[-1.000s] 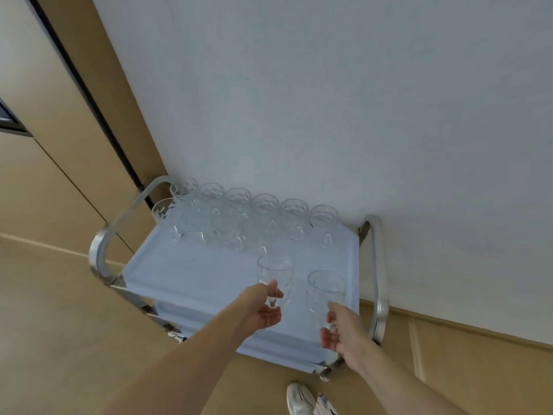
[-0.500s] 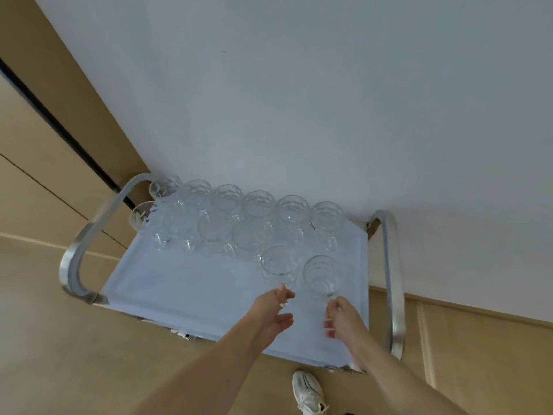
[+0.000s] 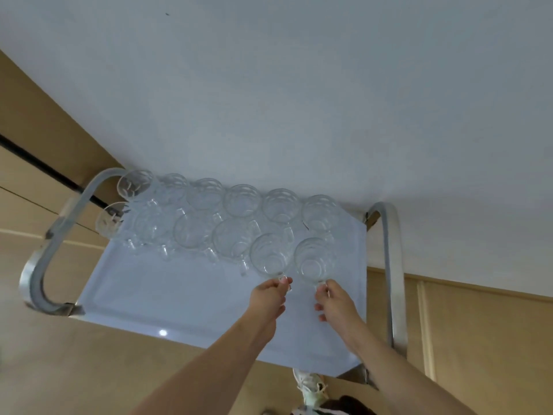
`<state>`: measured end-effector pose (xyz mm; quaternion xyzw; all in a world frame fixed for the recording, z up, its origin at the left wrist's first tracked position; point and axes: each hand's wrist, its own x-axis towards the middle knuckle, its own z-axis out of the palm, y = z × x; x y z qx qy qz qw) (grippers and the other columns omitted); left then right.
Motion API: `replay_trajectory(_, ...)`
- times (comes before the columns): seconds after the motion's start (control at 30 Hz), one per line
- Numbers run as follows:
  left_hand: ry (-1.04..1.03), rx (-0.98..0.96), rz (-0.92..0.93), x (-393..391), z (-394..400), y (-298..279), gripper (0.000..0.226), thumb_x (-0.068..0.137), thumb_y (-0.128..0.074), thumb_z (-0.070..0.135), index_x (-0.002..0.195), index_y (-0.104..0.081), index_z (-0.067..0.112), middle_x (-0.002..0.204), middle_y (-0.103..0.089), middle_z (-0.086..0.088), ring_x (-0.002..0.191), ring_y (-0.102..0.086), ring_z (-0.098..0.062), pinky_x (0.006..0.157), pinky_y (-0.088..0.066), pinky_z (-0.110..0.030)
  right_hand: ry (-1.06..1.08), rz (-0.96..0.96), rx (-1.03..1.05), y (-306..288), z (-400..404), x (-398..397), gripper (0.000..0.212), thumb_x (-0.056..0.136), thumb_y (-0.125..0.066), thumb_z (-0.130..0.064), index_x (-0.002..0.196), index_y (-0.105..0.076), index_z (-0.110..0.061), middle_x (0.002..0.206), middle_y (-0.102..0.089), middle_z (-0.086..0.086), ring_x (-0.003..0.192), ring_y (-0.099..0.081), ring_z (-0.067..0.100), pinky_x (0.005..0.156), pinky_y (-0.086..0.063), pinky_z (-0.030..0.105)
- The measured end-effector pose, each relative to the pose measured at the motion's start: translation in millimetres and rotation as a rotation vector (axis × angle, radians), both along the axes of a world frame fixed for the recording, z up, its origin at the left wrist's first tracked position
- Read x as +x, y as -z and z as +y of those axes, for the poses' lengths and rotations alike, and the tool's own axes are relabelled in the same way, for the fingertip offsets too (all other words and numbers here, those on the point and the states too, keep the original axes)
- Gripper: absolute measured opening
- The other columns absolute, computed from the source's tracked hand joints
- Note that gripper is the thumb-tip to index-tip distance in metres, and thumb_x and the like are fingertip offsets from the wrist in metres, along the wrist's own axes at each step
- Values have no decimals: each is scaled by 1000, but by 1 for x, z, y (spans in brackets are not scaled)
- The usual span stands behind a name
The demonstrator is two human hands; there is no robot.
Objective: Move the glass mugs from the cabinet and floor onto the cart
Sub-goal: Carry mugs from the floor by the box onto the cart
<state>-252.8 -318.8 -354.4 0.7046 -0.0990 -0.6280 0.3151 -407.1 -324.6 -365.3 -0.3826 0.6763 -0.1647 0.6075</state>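
**Tight squeeze in the second row**

While the left hand (image 3: 269, 298) pinches one clear glass mug (image 3: 269, 255) by its handle and the right hand (image 3: 335, 301) pinches another (image 3: 312, 256), both sit on the pale blue cart top (image 3: 179, 298) just beyond the fingertips. Nudge forward and they'd probably clink into the neighbouring mugs (image 3: 233, 220).

No legible text or labels anywhere

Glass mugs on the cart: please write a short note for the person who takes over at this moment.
Left hand pinches the handle of a glass mug standing on the cart top.
Right hand pinches the handle of the neighbouring mug, also set down.
Done: back row of six mugs; second row now filled to six by these two.
Left: release both handles; fetch any remaining mugs, none visible here.
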Motion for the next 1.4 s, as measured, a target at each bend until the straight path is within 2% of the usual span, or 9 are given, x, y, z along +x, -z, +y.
replay_trajectory(0.27,-19,47,-54,-12,-21,8,15,98,-63,27,99,-72,15,103,-68,0,99,-60,-18,92,-52,-33,-84,-2,-8,8,-19,-5,20,105,-43,-33,104,-57,-19,107,-64,17,99,-63,35,86,-55,48)
replay_trajectory(0.47,-28,53,-42,-12,-32,7,22,96,-66,26,111,-70,10,113,-69,-2,110,-61,-20,91,-52,-33,-64,-24,-9,12,-19,-5,18,104,-45,-38,101,-58,-26,103,-65,5,99,-64,27,93,-55,49)
replay_trajectory(0.63,10,43,-134,-7,-34,5,16,88,-76,31,84,-64,22,97,-69,0,100,-65,-20,96,-55,-38,-10,24,-22,10,-15,-5,24,101,-49,-45,105,-59,-24,103,-66,3,96,-64,22,92,-55,45)
replay_trajectory(0.73,108,0,-214,-5,-30,0,17,88,-75,38,80,-65,26,89,-66,0,89,-62,-22,94,-55,-41,42,50,-27,4,-8,-5,34,99,-53,-47,122,-59,-23,114,-66,-1,102,-63,18,96,-53,42)
replay_trajectory(0.83,242,-54,-335,0,-20,-8,15,88,-72,37,90,-72,22,87,-67,-2,81,-62,-22,90,-57,-40,87,58,-32,-6,7,-5,49,97,-57,-49,140,-49,-27,126,-63,1,111,-61,19,100,-51,39)
replay_trajectory(0.93,418,-148,-496,11,-7,-29,17,89,-68,33,99,-73,21,93,-70,0,84,-64,-19,82,-56,-33,109,75,-84,-22,24,-5,57,95,-61,-49,145,-44,-28,131,-58,3,115,-58,20,103,-47,36)
replay_trajectory(1.1,751,-409,-774,28,9,-78,38,92,-62,40,127,-65,25,124,-68,2,114,-63,-19,98,-47,-30,83,209,-262,-69,47,-1,60,95,-61,-47,148,-42,-28,141,-51,2,125,-54,19,97,-44,28)
replay_trajectory(1.27,938,-752,-963,34,29,-126,42,96,-58,41,135,-58,24,132,-64,0,119,-59,-21,97,-46,-33,14,438,-475,-121,83,-2,63,96,-59,-48,152,-37,-27,150,-45,5,136,-44,23,111,-38,37)
replay_trajectory(1.4,1066,-961,-1067,29,49,-157,46,98,-53,44,140,-54,23,138,-59,-1,130,-48,-24,103,-42,-38,-4,633,-549,-153,122,-6,65,96,-54,-51,153,-32,-28,148,-44,9,136,-40,29,111,-36,38)
